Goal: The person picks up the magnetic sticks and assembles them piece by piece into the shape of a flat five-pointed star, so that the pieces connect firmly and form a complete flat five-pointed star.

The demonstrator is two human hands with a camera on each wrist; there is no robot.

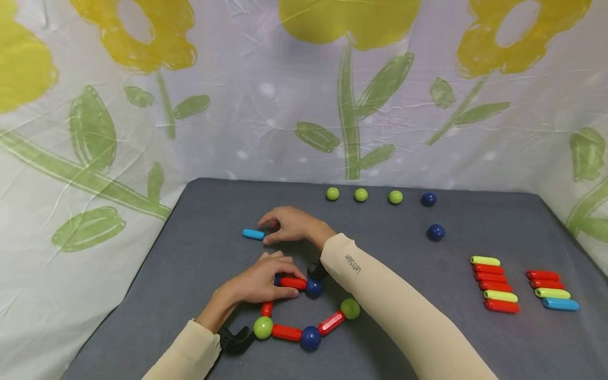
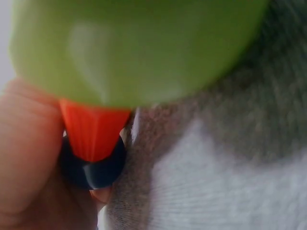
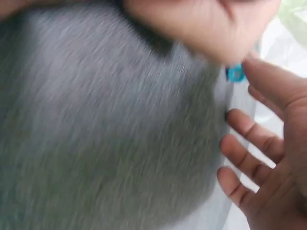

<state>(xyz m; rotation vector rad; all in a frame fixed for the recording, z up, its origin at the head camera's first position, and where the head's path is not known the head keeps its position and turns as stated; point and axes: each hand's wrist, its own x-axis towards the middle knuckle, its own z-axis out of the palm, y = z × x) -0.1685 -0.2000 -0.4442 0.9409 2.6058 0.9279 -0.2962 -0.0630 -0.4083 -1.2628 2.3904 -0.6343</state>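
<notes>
Left hand (image 1: 263, 277) grips a faceted red rod (image 1: 293, 283) in the near rod-and-ball chain (image 1: 287, 332); right hand (image 1: 296, 225), fingers loosely parted, is at a blue rod (image 1: 253, 234) (hollow-ended), well apart from the matte desk (image 1: 199, 237)'s left edge

Head view bright; green ball (image 2: 129, 52) unfocused in left-wrist view; right-wrist view blurs tabletop (image 3: 120, 115)

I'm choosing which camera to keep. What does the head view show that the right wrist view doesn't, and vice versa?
Only the head view: the ball-and-rod chain, three green balls at the back and the loose rods at right.
Only the right wrist view: the round end of the blue rod by the right hand, face-on.
Both: that rod, that hand and the grey table.
</notes>
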